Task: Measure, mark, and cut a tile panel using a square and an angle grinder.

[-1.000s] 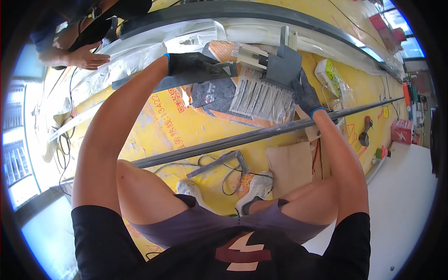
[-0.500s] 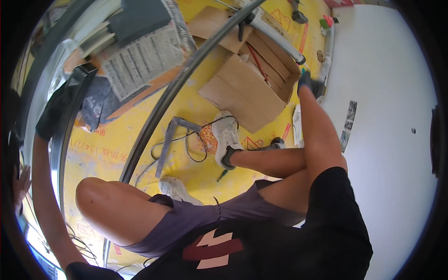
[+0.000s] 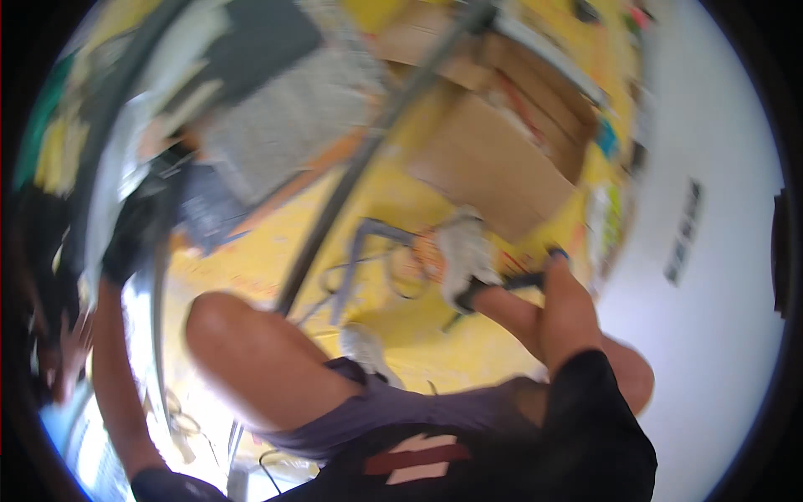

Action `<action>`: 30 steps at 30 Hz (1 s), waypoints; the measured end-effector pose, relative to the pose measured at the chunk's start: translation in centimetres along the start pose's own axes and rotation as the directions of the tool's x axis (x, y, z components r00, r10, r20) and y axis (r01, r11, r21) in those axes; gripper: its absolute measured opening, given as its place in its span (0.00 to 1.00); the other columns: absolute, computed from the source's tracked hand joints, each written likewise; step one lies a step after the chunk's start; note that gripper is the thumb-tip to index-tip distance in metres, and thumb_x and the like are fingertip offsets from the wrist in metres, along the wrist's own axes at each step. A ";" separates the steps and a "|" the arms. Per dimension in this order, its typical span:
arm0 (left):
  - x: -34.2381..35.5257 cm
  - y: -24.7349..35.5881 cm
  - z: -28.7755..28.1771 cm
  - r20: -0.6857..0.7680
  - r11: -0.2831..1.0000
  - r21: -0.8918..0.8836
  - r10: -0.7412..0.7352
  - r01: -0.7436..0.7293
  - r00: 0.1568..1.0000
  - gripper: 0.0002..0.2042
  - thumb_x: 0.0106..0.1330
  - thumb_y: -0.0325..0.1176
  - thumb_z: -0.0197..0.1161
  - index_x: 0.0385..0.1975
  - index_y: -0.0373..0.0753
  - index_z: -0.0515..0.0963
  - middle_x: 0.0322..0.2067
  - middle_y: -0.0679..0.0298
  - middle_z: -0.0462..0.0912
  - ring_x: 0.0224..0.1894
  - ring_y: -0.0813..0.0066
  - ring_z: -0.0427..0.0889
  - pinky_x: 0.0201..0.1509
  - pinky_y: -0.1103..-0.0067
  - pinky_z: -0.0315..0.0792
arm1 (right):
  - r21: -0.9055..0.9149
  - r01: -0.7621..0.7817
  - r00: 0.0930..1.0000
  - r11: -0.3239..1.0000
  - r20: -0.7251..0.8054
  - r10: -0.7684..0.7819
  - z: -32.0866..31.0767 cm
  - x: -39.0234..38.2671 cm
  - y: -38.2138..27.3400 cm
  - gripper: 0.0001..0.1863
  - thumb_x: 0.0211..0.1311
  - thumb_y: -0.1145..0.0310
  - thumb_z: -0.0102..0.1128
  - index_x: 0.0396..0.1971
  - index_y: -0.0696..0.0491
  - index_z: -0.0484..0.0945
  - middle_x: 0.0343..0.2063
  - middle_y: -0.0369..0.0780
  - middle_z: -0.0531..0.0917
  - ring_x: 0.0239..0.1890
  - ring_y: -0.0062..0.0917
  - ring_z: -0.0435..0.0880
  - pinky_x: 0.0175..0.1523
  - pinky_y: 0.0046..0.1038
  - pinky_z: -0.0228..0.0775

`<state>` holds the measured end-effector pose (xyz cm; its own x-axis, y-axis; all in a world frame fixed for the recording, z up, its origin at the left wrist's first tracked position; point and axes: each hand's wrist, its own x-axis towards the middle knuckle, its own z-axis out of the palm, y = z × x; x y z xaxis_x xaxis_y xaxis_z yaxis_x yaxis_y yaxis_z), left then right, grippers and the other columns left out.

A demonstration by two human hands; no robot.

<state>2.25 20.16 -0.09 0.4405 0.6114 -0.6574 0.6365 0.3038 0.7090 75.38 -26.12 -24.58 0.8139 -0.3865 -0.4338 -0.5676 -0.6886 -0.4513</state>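
In a black glove, my left hand (image 3: pixel 134 222) grips a dark metal profile (image 3: pixel 167 217) at the left, beside a stack of grey plate (image 3: pixel 259 42) and wrapped material (image 3: pixel 276 134). My right hand (image 3: pixel 556 253) is low beside my right shoe (image 3: pixel 462 251), at a dark elongated tool (image 3: pixel 523 281); blur and my forearm hide its fingers, so I cannot tell if it holds it. A grey L-shaped piece (image 3: pixel 351 268) lies among black cable between my feet and the long dark bar (image 3: pixel 335 201).
An open cardboard box (image 3: pixel 493 159) lies on the yellow floor sheet (image 3: pixel 242 268), near a white surface (image 3: pixel 703 142) at the right. Another person's hand (image 3: pixel 71 351) and dark clothing show at the left rim, beside a long dark rail (image 3: pixel 117 75).
The view has swung round. My right hand has left the grey plate and moved down toward my right shoe. My left hand is still on the dark profile.
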 end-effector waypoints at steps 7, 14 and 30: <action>-1.3 -0.2 2.4 0.026 0.938 -0.136 0.324 -0.318 0.946 0.36 0.72 0.50 0.61 0.74 0.36 0.63 0.59 0.59 0.77 0.59 0.69 0.74 0.65 0.72 0.67 | 0.150 0.011 0.990 0.989 0.139 -0.032 0.4 0.6 -0.7 0.42 0.61 0.38 0.56 0.64 0.55 0.63 0.54 0.45 0.69 0.55 0.37 0.73 0.63 0.41 0.67; -1.2 -1.1 3.0 -0.031 0.948 -0.128 0.291 -0.292 0.956 0.36 0.73 0.51 0.60 0.74 0.35 0.63 0.65 0.50 0.76 0.67 0.64 0.74 0.73 0.70 0.63 | 0.356 0.149 0.950 0.922 0.206 -0.233 -4.3 3.0 -7.4 0.31 0.68 0.44 0.53 0.60 0.53 0.68 0.45 0.42 0.73 0.47 0.35 0.77 0.58 0.39 0.72; -0.8 -2.4 3.1 -0.070 0.923 0.069 0.382 -0.378 0.921 0.31 0.75 0.48 0.58 0.72 0.34 0.67 0.65 0.52 0.77 0.65 0.64 0.76 0.70 0.72 0.67 | 0.820 0.323 0.009 0.472 0.496 -0.868 -12.0 -24.7 -26.4 0.26 0.76 0.51 0.50 0.63 0.54 0.69 0.50 0.45 0.80 0.47 0.36 0.82 0.52 0.43 0.77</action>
<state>2.33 16.71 -2.00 0.6052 0.7303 -0.3169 0.4645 -0.0007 0.8856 71.71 -5.77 7.45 0.4383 0.8988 0.0010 -0.1068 0.0532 -0.9929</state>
